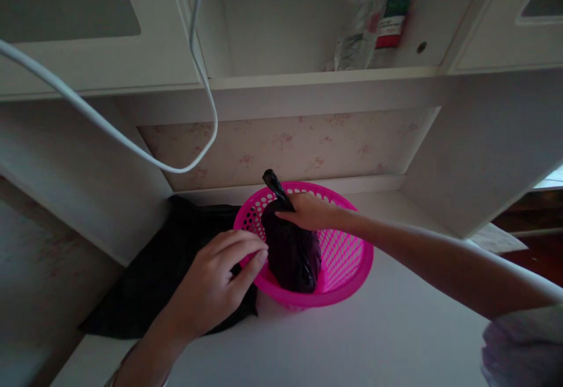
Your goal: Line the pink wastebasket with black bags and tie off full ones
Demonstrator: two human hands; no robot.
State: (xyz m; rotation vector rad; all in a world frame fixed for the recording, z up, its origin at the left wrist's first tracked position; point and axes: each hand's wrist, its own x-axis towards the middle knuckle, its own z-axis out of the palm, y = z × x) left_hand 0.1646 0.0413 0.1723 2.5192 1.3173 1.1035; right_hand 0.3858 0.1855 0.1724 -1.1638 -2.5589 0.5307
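Tied black bag [292, 252] in pink basket [347, 258] (right hand [310, 211] fingers clasping its neck), left hand [215, 281] loosely curled at rim.

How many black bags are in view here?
2: a tied bag in the pink basket under the right hand, a flat bag beneath the left hand. Others may be hidden.

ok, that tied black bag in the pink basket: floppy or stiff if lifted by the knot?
Probably floppy: the black bag is thin, wrinkled plastic, sagging against the pink basket wall. Its bulging lower half suggests some weight, so it would likely hang and swing from the twisted top, where the right hand rests. The perforated basket looks light and may slide; the left hand touches its rim.
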